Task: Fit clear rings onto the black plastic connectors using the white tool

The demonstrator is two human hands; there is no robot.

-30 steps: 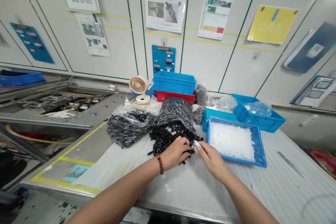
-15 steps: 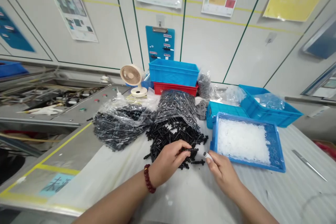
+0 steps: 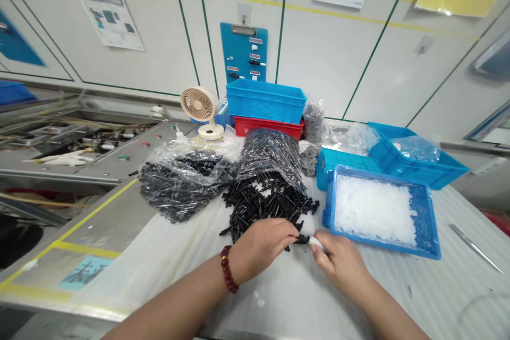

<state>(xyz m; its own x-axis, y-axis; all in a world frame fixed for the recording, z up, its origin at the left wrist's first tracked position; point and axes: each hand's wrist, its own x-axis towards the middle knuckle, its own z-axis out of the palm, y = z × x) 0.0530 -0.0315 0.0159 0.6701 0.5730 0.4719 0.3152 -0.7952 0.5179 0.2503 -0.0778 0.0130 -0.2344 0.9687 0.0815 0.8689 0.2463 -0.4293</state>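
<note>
Between the fingertips of my left hand (image 3: pixel 265 244) is a slim black plastic part (image 3: pixel 302 239), pointing right. My right hand (image 3: pixel 338 257) is closed around a short white cylindrical piece (image 3: pixel 317 243), most of it hidden by the fingers. The end of the black part meets the tip of the white piece; whether one sits inside the other I cannot tell. Just behind my left hand lies a loose pile of similar black parts (image 3: pixel 255 207), spilling from a clear plastic bag (image 3: pixel 271 154).
Right of the pile stands a blue tray (image 3: pixel 432 223) of small white rings (image 3: pixel 372 210). Tweezers (image 3: pixel 474 247) lie beyond it. Another bag of black parts (image 3: pixel 183 180) is at left. Behind are a small fan (image 3: pixel 199 106), a blue bin (image 3: pixel 265 101) and a red bin (image 3: pixel 271 126).
My two hands have come together, closing the gap between the black part and the white piece. The camera view has tilted down slightly.
</note>
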